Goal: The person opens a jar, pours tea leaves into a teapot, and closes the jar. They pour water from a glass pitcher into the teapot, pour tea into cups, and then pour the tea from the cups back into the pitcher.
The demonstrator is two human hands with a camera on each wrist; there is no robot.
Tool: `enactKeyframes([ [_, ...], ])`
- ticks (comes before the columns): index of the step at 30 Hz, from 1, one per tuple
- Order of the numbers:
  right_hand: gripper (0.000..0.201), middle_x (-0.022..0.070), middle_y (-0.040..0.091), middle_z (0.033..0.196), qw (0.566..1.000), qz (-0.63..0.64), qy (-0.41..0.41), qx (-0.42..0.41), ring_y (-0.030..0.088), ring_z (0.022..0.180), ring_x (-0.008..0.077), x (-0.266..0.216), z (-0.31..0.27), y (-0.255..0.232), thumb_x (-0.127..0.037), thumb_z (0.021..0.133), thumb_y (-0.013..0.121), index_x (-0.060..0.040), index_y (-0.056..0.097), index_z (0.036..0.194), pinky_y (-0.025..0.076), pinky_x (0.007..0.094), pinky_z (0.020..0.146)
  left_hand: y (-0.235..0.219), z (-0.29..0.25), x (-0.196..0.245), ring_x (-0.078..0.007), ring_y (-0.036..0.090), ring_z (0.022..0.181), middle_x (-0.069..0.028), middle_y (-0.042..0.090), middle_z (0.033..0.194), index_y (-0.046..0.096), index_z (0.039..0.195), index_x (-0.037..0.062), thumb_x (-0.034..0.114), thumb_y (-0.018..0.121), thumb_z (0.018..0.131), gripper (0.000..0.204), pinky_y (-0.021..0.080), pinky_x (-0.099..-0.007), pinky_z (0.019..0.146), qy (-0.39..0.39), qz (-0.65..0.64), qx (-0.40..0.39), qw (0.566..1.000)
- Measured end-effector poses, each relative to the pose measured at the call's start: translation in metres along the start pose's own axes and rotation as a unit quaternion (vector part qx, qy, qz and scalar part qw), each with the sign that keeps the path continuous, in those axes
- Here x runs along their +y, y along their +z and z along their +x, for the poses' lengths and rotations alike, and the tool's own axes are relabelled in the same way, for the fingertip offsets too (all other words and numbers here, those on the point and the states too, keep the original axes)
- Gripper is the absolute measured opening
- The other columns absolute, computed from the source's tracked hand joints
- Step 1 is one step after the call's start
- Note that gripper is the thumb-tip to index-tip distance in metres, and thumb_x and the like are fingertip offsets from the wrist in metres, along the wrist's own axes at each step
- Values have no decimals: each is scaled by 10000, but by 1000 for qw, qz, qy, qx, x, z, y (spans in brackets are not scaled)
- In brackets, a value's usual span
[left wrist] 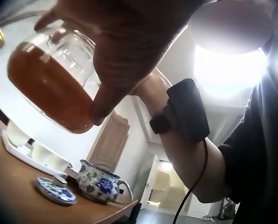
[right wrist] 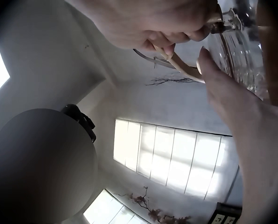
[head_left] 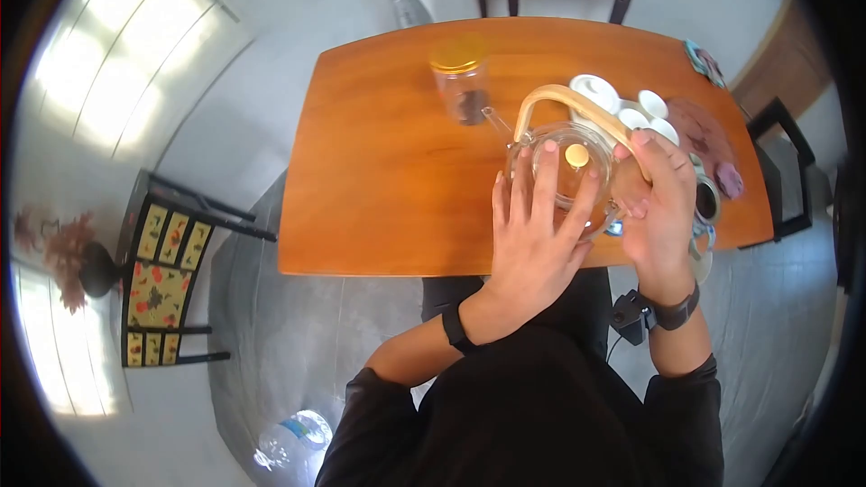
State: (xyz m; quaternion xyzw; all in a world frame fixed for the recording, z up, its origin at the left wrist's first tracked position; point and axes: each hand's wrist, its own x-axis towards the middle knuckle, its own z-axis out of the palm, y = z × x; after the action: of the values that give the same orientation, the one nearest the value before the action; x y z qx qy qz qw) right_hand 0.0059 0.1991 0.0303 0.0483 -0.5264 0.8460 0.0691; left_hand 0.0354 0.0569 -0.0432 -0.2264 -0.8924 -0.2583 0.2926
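Centrally, my left hand (head_left: 541,248), fingers spread wide, touches the pot (left wrist: 50,91); my right hand (head_left: 663,203) grips its handle (head_left: 561,95). The pot, containing brown liquid (left wrist: 38,77), is held above the table (head_left: 388,189). Farther out: white cups (head_left: 651,105) on a tray (left wrist: 29,159), a floral jug (left wrist: 98,183), a lid (left wrist: 57,191) beside it, and a jar (head_left: 462,86).

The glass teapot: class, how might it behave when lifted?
The glass teapot is probably fragile, being clear glass. The brown liquid inside likely makes it fairly heavy and apt to slosh if tilted. Its arched handle looks rigid.
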Motion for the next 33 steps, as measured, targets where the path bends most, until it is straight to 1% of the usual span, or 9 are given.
enactKeyframes([
  [6, 270, -71, 405, 526, 993, -50, -43, 99, 290, 443, 19, -47, -19, -68, -197, 1014, 603, 20, 658, 863, 209, 237, 459, 25, 31, 63, -531, 346, 1403, -268, 239, 1603, 410, 1543, 234, 240, 907, 653, 1019, 388, -635, 1044, 75, -62, -79, 992],
  [10, 280, -76, 378, 523, 980, -77, -63, 170, 292, 424, 22, -86, -38, -109, -212, 1024, 586, 7, 636, 858, 210, 237, 446, 55, 49, 110, -529, 387, 1355, -275, 251, 1592, 450, 1519, 278, 264, 897, 663, 966, 404, -604, 1041, 140, -83, -72, 984],
  [12, 275, -77, 371, 521, 976, -84, -61, 189, 287, 415, 24, -106, -47, -133, -209, 1032, 572, 3, 631, 867, 210, 239, 437, 64, 59, 137, -530, 406, 1326, -281, 271, 1570, 448, 1521, 261, 265, 898, 656, 976, 408, -592, 1037, 156, -107, -78, 979],
  [14, 273, -78, 370, 519, 967, -106, -90, 213, 287, 417, 24, -123, -55, -151, -209, 1036, 566, 2, 633, 876, 211, 243, 436, 75, 64, 160, -526, 416, 1315, -279, 299, 1539, 458, 1512, 237, 265, 902, 644, 975, 409, -582, 1031, 169, -136, -78, 973],
  [15, 273, -77, 371, 516, 962, -128, -100, 217, 287, 419, 21, -131, -59, -160, -213, 1038, 565, -3, 636, 878, 212, 247, 436, 85, 64, 173, -519, 426, 1303, -281, 320, 1507, 475, 1493, 202, 255, 904, 634, 961, 402, -579, 1026, 179, -145, -59, 971],
  [18, 279, -75, 369, 512, 952, -157, -104, 242, 289, 423, 17, -150, -71, -189, -221, 1041, 563, -8, 641, 879, 215, 248, 439, 101, 66, 203, -512, 430, 1304, -287, 325, 1495, 494, 1473, 180, 245, 902, 631, 938, 389, -579, 1027, 184, -165, -41, 968],
  [23, 298, -73, 371, 505, 940, -186, -114, 262, 282, 425, 21, -166, -88, -222, -239, 1044, 564, -8, 657, 882, 220, 244, 445, 123, 62, 237, -525, 418, 1278, -302, 297, 1495, 492, 1475, 144, 246, 902, 639, 936, 361, -583, 1040, 195, -203, -52, 958],
  [29, 305, -81, 381, 508, 938, -215, -50, 267, 280, 425, 19, -169, -90, -241, -244, 1044, 566, 1, 668, 893, 222, 237, 449, 139, 47, 253, -530, 366, 1318, -319, 273, 1501, 482, 1481, 141, 280, 920, 627, 970, 351, -579, 1043, 160, -264, -96, 946],
  [33, 310, -87, 382, 509, 937, -237, -11, 257, 271, 422, 14, -163, -83, -247, -243, 1047, 562, 1, 672, 890, 223, 227, 446, 151, 39, 254, -534, 358, 1326, -325, 264, 1502, 476, 1482, 130, 288, 925, 629, 977, 358, -562, 1030, 134, -270, -96, 949],
])
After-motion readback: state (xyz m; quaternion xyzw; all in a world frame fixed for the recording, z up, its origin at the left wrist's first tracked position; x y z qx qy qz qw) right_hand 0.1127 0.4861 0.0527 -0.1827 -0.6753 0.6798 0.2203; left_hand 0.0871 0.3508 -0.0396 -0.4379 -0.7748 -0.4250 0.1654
